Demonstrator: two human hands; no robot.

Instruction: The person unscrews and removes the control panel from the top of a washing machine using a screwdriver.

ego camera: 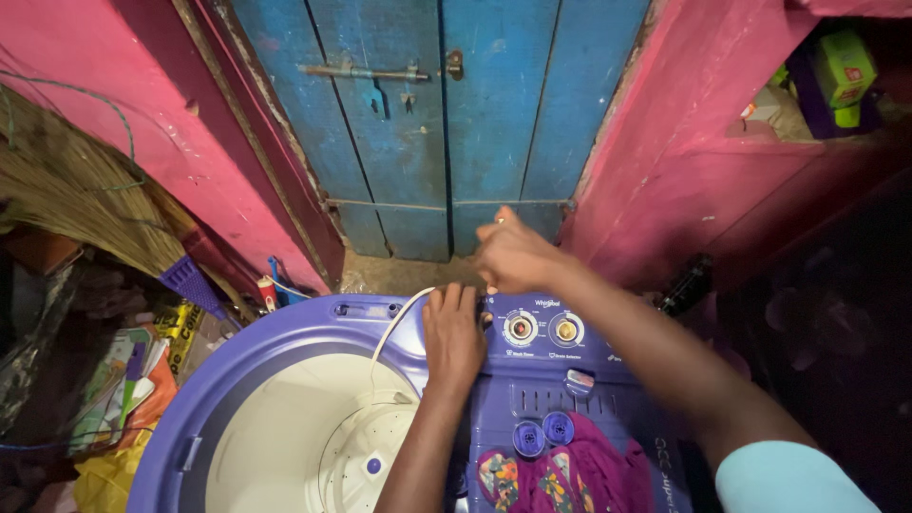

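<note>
A purple twin-tub washing machine [313,334] fills the lower middle of the view, its cream wash tub [285,427] open. My left hand [453,332] lies flat on the machine's top edge, fingers together, next to a white cord [399,318]. My right hand [513,256] hovers over the back of the control panel, fingers curled at the left knob [520,328]; a second knob [566,330] sits beside it. Whether the fingers pinch anything is hidden.
A blue wooden door [437,123] with a metal latch stands straight ahead between pink walls [684,142]. A straw broom [85,190] and cluttered packets lie at left. Magenta patterned cloth [570,475] rests on the machine's right side. A shelf with boxes is at upper right.
</note>
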